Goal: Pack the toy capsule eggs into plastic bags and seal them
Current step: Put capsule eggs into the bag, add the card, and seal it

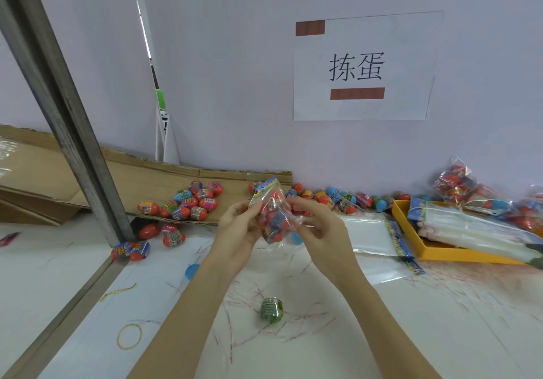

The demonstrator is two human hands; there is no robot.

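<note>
The scene is evenly and brightly lit, with only faint, soft shadows cast on the white table [382,334]. Slight softness is seen throughout. Straight lines are bowed by wide-angle distortion, most strongly at the metal post [58,90] on the left.

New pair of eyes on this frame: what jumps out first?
Dead centre, the left hand and right hand hold up a clear plastic bag of red-orange capsule eggs above the white table. Above it, a white paper sign with black characters hangs on the wall. Loose multicoloured capsule eggs lie on flattened brown cardiboard at left; a yellow tray of empty bags sits at right.
</note>
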